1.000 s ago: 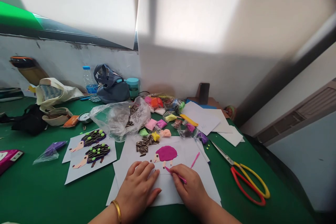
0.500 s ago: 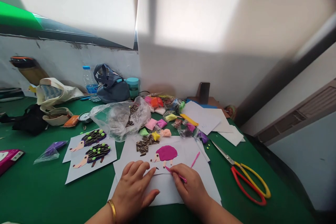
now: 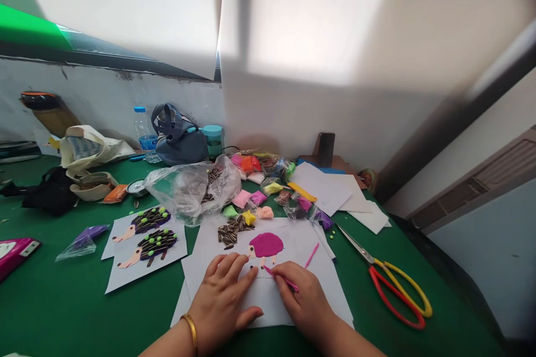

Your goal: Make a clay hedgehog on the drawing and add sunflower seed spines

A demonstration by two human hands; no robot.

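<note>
A magenta clay hedgehog (image 3: 267, 246) with a pale face and small legs lies on white paper (image 3: 310, 295) in front of me. My right hand (image 3: 304, 293) pinches a pink clay modelling tool (image 3: 288, 283), its tip by the hedgehog's feet. Spread on the paper, my left hand (image 3: 226, 295) covers part of the hedgehog's snout and wears a gold bangle (image 3: 191, 330). A second pink modelling tool (image 3: 312, 255) rests right of the hedgehog. Striped sunflower seeds (image 3: 232, 230) are heaped above my left hand, beside a yellow clay piece (image 3: 249, 217).
Two finished-looking hedgehog pictures (image 3: 146, 270) lie to the left. Large scissors (image 3: 377, 268) with red and yellow handles lie at right. Behind are a clear plastic bag (image 3: 176, 187) holding seeds, coloured clay packets (image 3: 257, 197), a blue bag (image 3: 180, 142) and a phone (image 3: 325, 149).
My left hand has slid slightly right and up over the paper, now hiding the hedgehog's nose. The right hand and its tool stay nearly in place.
</note>
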